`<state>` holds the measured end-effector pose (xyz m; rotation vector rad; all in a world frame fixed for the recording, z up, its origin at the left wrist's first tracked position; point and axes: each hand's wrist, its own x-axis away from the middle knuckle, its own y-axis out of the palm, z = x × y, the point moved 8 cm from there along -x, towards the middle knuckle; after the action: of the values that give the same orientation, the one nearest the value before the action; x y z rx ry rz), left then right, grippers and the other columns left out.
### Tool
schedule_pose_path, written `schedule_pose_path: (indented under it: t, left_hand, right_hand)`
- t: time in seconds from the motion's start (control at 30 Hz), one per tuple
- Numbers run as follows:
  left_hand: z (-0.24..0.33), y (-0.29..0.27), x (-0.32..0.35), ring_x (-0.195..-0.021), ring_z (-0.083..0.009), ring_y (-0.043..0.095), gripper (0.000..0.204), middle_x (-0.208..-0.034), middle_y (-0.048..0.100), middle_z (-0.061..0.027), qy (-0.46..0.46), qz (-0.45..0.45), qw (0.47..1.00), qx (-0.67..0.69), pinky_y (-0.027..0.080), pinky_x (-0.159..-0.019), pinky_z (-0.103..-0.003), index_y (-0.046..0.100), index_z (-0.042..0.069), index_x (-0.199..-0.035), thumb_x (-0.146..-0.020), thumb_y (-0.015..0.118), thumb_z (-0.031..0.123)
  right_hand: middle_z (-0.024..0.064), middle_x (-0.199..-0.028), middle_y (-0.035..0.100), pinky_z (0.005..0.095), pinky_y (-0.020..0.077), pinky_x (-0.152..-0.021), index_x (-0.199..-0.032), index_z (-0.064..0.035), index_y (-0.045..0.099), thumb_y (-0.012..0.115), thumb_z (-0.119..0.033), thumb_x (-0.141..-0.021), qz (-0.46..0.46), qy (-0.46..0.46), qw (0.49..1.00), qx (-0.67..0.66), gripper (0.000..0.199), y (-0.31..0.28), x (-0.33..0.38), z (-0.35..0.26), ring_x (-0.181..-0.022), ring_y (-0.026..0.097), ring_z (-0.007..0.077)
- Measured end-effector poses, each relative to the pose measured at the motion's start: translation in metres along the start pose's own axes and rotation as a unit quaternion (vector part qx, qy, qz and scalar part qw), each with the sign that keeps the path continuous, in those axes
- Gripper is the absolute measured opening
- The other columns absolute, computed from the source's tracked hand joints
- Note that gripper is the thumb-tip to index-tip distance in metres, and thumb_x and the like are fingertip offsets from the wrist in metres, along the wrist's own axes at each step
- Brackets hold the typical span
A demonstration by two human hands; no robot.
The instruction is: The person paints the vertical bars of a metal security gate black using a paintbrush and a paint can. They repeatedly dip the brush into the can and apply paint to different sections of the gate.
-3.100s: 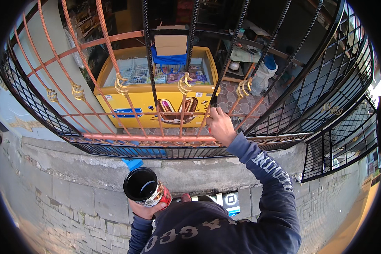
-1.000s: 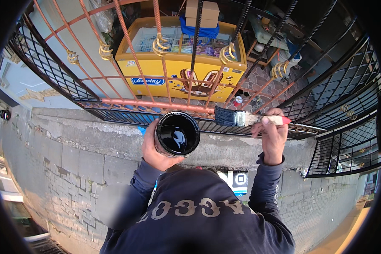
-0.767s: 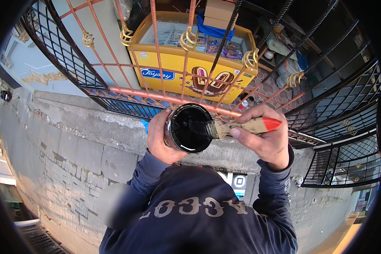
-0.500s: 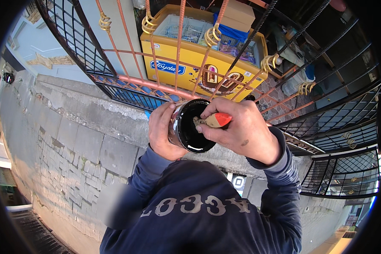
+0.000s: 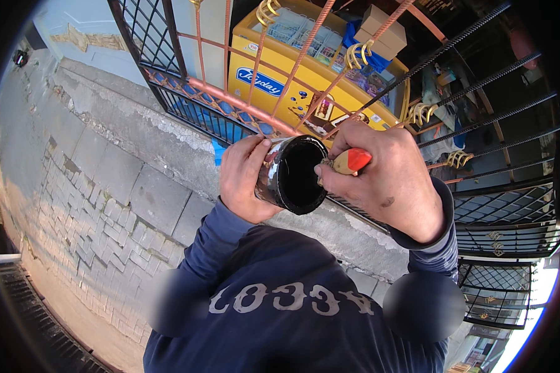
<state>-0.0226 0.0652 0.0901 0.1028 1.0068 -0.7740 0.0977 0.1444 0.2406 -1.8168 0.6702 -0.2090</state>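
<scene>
My left hand [image 5: 246, 180] is wrapped round a round can [image 5: 271, 177], tilted so its dark, black-coated inside shows. The can's outer wall is smeared with dark paint. In my right hand [image 5: 395, 183] is a paintbrush [image 5: 353, 163], pinched between thumb and fingers, with a pale wooden handle that ends in red. The brush is at the can's right rim; its bristles are hidden by my fingers and the rim. Just beyond both hands stands a metal gate [image 5: 311, 43], with reddish-brown bars, black bars and gold-coloured collars.
Behind the bars is a yellow chest freezer [image 5: 239, 62] with a cardboard box [image 5: 382, 34] on top. A concrete kerb [image 5: 121, 112] runs along the gate's foot. Paving [image 5: 99, 217] spreads to the left. Black lattice panels [image 5: 501, 217] stand at the right.
My right hand has drawn the paintbrush from over the can's opening to its right rim. The can is tilted more to the right. The whole view has turned somewhat.
</scene>
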Motion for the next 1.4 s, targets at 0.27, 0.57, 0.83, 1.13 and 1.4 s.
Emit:
schedule_pose_path:
  t: [0.27,0.57,0.83,1.13,1.4]
  left_hand:
    - [-0.011,-0.01,0.022,-0.111,-0.0417,0.059,0.091,-0.123,0.059,-0.0218,-0.035,0.014,0.999,-0.026,0.044,-0.096,-0.053,0.056,0.003,-0.136,-0.06,0.092,0.037]
    - [-0.012,0.005,0.069,-0.115,-0.0413,0.058,0.094,-0.127,0.056,-0.0218,-0.129,-0.048,0.989,-0.053,0.044,-0.098,-0.054,0.056,0.006,-0.139,-0.057,0.089,0.039]
    - [-0.019,0.005,0.072,-0.109,-0.0421,0.061,0.093,-0.121,0.059,-0.0225,-0.135,-0.01,0.99,-0.043,0.046,-0.095,-0.052,0.057,0.004,-0.135,-0.055,0.092,0.035]
    - [-0.016,0.001,0.05,-0.112,-0.0419,0.059,0.092,-0.124,0.058,-0.022,-0.118,0.018,0.993,-0.021,0.043,-0.097,-0.052,0.055,0.004,-0.138,-0.057,0.09,0.032]
    - [-0.014,-0.001,0.045,-0.115,-0.0413,0.058,0.1,-0.128,0.058,-0.022,-0.118,-0.007,0.993,-0.012,0.043,-0.099,-0.05,0.055,0.001,-0.139,-0.05,0.092,0.027]
  right_hand:
    - [0.008,-0.066,0.065,0.0271,0.0477,-0.057,-0.079,0.0006,0.064,0.087,-0.008,-0.075,-0.019,-0.009,1.0,0.004,0.024,0.004,-0.012,-0.007,-0.059,0.061,0.0101]
    - [0.0057,-0.068,0.067,0.0273,0.0494,-0.062,-0.079,-0.0002,0.064,0.086,-0.005,-0.074,-0.121,0.154,0.98,0.018,0.023,0.046,-0.005,0.031,-0.062,0.062,0.011]
    - [0.0083,-0.07,0.069,0.0295,0.0529,-0.063,-0.081,-0.0009,0.066,0.086,-0.007,-0.076,-0.147,0.042,0.988,-0.01,0.022,0.055,-0.012,0.03,-0.063,0.069,0.0175]
    - [0.0044,-0.07,0.068,0.0258,0.0488,-0.058,-0.081,-0.0016,0.066,0.089,-0.011,-0.075,-0.086,-0.016,0.996,-0.029,0.026,0.046,-0.011,0.019,-0.061,0.063,0.0102]
    - [0.0053,-0.072,0.07,0.0256,0.0496,-0.058,-0.08,-0.0008,0.066,0.09,-0.011,-0.074,-0.04,0.029,0.998,-0.045,0.027,0.009,0.0,0.022,-0.063,0.065,0.0091]
